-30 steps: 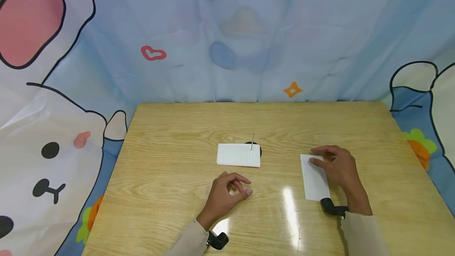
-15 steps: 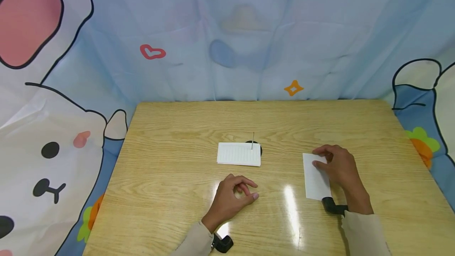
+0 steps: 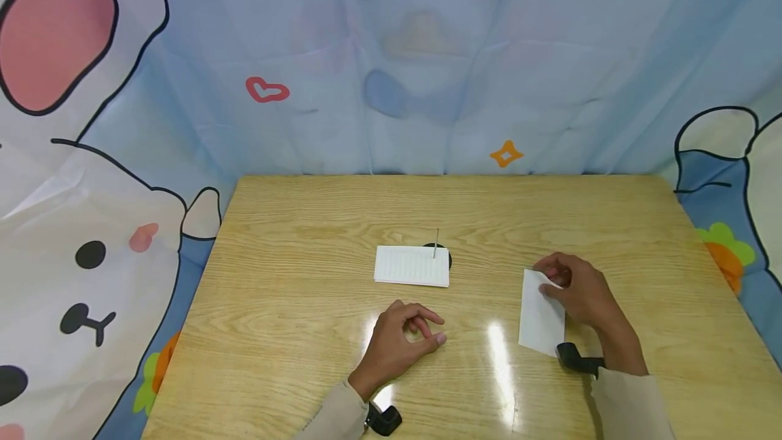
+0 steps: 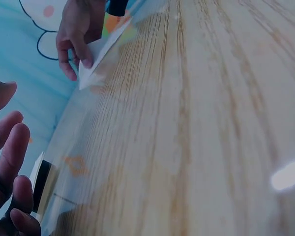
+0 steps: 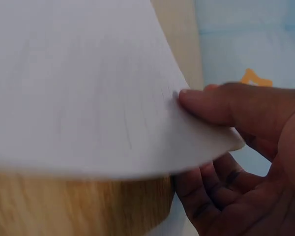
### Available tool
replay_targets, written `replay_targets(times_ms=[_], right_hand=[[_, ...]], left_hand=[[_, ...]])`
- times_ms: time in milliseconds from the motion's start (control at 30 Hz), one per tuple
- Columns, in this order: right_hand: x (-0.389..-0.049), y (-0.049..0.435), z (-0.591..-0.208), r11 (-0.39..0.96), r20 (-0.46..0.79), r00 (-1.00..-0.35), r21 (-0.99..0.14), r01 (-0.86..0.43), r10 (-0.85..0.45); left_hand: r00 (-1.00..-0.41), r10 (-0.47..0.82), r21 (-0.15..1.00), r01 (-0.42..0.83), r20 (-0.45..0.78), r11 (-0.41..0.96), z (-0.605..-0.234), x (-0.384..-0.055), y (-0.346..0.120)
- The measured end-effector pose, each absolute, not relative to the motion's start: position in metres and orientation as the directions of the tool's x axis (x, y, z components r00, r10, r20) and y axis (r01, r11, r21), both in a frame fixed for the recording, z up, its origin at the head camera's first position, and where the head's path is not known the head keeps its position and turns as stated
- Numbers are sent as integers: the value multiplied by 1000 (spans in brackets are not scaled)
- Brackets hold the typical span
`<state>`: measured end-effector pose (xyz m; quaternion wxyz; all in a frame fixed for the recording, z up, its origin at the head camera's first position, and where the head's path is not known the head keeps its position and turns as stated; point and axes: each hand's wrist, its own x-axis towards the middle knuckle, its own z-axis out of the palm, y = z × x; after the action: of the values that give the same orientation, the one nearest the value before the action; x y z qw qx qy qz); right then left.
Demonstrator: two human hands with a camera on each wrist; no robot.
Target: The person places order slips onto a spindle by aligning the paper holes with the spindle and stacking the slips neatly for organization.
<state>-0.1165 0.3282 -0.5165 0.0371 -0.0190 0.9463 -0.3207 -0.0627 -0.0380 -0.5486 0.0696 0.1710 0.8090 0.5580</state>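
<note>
My right hand (image 3: pixel 583 294) pinches the upper right corner of a white sheet of paper (image 3: pixel 539 321) at the right of the table. In the right wrist view the thumb lies on top of the sheet (image 5: pixel 88 98), with fingers below, and the paper bends. My left hand (image 3: pixel 394 341) hovers near the middle, fingers loosely curved, thumb and forefinger apart, holding nothing. Beyond it several lined paper sheets (image 3: pixel 406 266) sit on a paper spike, whose thin needle (image 3: pixel 436 237) sticks up near their right end. Its round black base (image 3: pixel 450 260) is mostly hidden under them.
A wood-grain table (image 3: pixel 293 223) fills the lower view, with a bright glare streak on it. A blue cartoon-print curtain (image 3: pixel 330 127) hangs along the far edge. Small black cameras (image 3: pixel 383 419) are strapped to both wrists.
My left hand has shifted slightly right, then stayed put. The sheet in my right hand has come up at an angle, its lower edge now slanting.
</note>
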Motion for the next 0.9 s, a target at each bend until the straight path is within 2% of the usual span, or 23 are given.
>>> replay_targets(times_ms=[433,900], right_hand=[[-87,326,-512,544,-105,-991,-838,44,-82],[-53,293,-503,271,-106,-990,-959,78,-88]], left_hand=[[-925,367,925,221,98,310,-544,-62,-31],[-925,367,921,223,98,318,-544,-60,-21]])
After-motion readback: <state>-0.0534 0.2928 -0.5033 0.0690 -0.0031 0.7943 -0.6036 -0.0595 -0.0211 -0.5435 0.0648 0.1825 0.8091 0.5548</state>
